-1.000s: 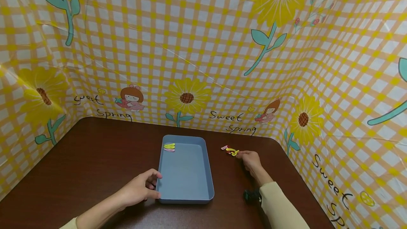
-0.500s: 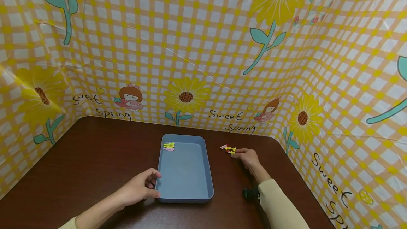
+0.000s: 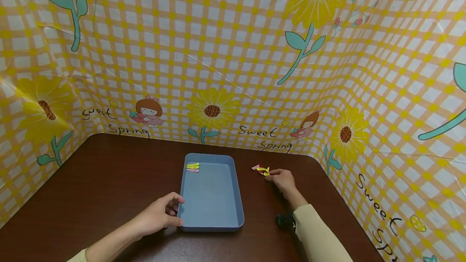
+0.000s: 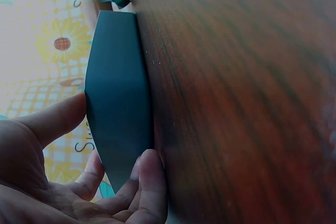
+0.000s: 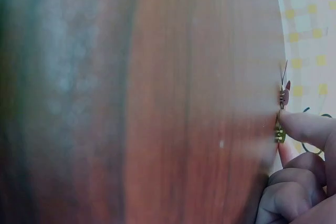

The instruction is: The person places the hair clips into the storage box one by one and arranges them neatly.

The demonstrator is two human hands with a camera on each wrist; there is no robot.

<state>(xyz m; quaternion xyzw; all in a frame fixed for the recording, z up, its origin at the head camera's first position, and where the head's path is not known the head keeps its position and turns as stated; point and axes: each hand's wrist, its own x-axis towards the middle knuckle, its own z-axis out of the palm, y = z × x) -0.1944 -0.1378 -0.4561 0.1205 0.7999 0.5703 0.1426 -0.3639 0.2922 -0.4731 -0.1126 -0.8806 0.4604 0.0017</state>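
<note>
My left hand (image 3: 158, 215) holds the blue-grey tray (image 3: 212, 228) at its near left corner, thumb and a finger at the wall; in the left wrist view its fingers lie along the tray's outer side (image 4: 118, 82). Two yellow hair clips (image 3: 193, 165) and a pink hair clip (image 3: 192, 170) lie side by side in the tray's far left corner. To the right of the tray, my right hand (image 3: 285, 181) pinches a yellow hair clip (image 5: 280, 135) between thumb and index finger, at the edge of a small pile of pink, red and yellow hair clips (image 3: 260, 170).
The dark brown table (image 3: 127, 173) carries tray and clips. A checked cloth (image 3: 233, 51) with sunflowers stands as a wall behind and at both sides. A dark device (image 3: 284, 220) is strapped at the right wrist.
My right hand has shifted slightly left, in toward the clip pile, its fingertips closing at the yellow clip on the pile's right edge. The left hand and tray stay in place.
</note>
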